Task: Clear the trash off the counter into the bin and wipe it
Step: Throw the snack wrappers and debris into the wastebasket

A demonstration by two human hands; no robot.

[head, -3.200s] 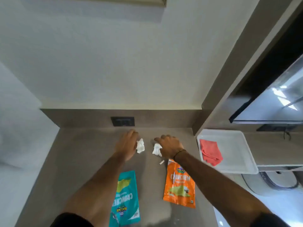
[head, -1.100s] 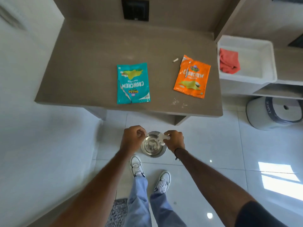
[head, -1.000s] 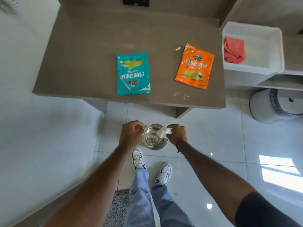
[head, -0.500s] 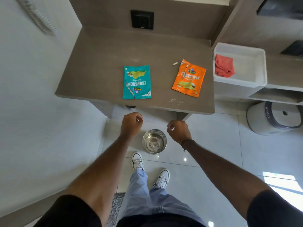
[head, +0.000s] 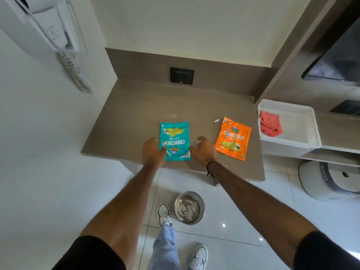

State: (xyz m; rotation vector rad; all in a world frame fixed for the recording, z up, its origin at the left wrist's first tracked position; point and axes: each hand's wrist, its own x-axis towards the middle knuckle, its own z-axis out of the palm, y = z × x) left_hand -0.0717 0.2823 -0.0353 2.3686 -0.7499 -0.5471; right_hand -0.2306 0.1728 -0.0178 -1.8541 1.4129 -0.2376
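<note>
A teal snack packet [head: 175,140] lies flat near the front edge of the brown counter [head: 136,114]. My left hand [head: 153,152] rests at its left edge, fingers loosely apart, holding nothing. My right hand [head: 203,150] hovers open just right of the packet. An orange snack packet [head: 233,138] lies further right, with a small white scrap [head: 216,120] behind it. On the floor below stands a round steel bin [head: 189,207] with crumpled white tissue inside. A red cloth [head: 270,126] lies in a white tray [head: 303,133] at the right.
A black wall socket [head: 181,75] sits on the backsplash. A white wall phone with coiled cord [head: 64,47] hangs at the left. A white round appliance [head: 331,180] stands on the floor at the right. Crumbs lie near the counter's front edge. My shoes stand beside the bin.
Both hands dropped the white tissues into the bin, then rose from it to the counter, arriving either side of the teal packet. The view tilted up.
</note>
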